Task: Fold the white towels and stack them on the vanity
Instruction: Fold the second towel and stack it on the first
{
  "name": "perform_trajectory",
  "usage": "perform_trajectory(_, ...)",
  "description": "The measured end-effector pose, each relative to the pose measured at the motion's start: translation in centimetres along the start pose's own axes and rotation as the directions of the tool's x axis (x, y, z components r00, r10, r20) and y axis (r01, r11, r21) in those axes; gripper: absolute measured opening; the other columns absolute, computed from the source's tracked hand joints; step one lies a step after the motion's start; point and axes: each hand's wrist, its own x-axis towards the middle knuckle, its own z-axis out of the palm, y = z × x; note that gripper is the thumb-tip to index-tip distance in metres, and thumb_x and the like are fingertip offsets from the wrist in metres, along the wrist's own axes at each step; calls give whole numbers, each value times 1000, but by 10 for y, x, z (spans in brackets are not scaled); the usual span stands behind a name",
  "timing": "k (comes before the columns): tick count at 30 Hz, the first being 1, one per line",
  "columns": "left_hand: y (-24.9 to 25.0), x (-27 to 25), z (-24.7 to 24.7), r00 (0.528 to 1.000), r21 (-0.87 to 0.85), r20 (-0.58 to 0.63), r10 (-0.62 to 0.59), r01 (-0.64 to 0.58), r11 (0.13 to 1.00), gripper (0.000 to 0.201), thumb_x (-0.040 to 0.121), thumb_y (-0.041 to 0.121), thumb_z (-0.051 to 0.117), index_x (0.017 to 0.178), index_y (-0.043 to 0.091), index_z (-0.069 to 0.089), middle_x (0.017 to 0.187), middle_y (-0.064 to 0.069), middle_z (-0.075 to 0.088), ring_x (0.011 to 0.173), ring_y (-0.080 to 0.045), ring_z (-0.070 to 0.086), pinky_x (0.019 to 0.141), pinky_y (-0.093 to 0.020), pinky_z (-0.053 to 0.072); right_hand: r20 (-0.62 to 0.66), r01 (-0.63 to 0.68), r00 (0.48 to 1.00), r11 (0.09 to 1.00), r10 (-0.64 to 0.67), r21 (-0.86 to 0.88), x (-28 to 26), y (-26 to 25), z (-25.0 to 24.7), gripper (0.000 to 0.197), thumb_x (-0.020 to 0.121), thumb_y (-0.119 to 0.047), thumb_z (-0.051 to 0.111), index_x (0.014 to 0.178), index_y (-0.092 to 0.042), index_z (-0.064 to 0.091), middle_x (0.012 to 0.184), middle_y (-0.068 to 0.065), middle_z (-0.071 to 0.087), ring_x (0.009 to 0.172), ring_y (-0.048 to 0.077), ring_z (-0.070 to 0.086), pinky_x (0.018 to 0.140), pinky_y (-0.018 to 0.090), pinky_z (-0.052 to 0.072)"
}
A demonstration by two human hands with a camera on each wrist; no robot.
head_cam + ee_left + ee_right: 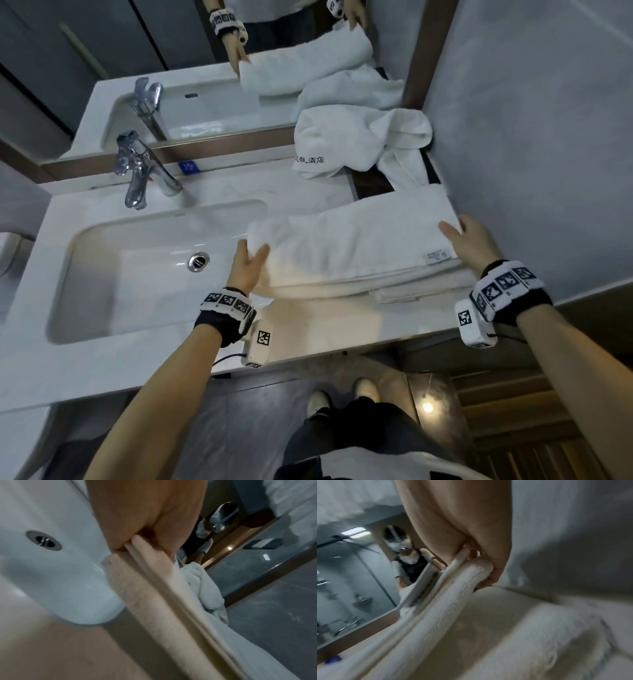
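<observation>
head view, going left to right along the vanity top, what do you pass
faucet → sink drain → left hand gripping the towel's left end → folded towel → right hand gripping its right end

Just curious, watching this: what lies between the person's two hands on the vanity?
A long folded white towel spans the whole stretch; the left hand grips one end, the right hand the other. The head view shows it.
</observation>
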Motion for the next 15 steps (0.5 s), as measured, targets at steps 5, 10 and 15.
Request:
perform_trajectory(5, 1, -2, 4, 1000, 56, 1, -15, 15, 998, 29, 93, 22, 56, 116, 11, 44, 106, -7, 58, 94, -24, 58, 81, -36, 52, -162, 16, 987, 999, -8, 48, 0, 6, -9, 36, 91, -21, 59, 119, 2, 54, 118, 20, 62, 101, 29, 59, 83, 33, 45)
perform_trajectory(10, -9, -3, 18, 990, 504, 47, -133, 91, 859, 24, 88, 24, 62, 101, 8, 49, 101, -6, 51, 95, -23, 51, 81, -29, 39, -49, 26, 998, 977, -37, -209, 3, 17, -1, 37, 91, -14, 58, 122, 6, 55, 123, 27, 57, 110, 38, 56, 100, 43, 43)
perform_trajectory(15, -7, -1, 23, 988, 428, -47, -148, 154, 891, 37, 86, 19, 64, 57, 12, 42, 60, 1, 43, 77, -20, 45, 54, -22, 31, -84, -42, 996, 987, 29, -152, 7, 11, -3, 34, 90, -17, 59, 120, -1, 55, 118, 19, 63, 108, 34, 59, 94, 38, 44)
